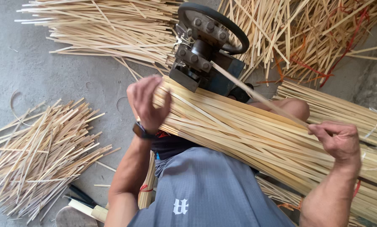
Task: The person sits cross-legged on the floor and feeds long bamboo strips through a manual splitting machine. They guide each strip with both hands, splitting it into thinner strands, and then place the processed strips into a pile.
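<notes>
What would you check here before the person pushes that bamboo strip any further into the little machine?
1. Single bamboo strip pinched in right hand: ok.
2. Strip's far end meets the splitting machine: ok.
3. Left hand steadies the bundle of strips on the lap: ok.
4. Fingers away from the machine's rollers: ok.
5. Strip straight, not bowed: ok.
6. Cutter condition inside: cannot tell.

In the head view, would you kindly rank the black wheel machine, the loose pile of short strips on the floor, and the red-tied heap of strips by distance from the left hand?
From the left hand:
1. Black wheel machine, just above and right of it.
2. Pile of short strips, on the floor at lower left.
3. Red-tied heap, at the top right corner.
</notes>
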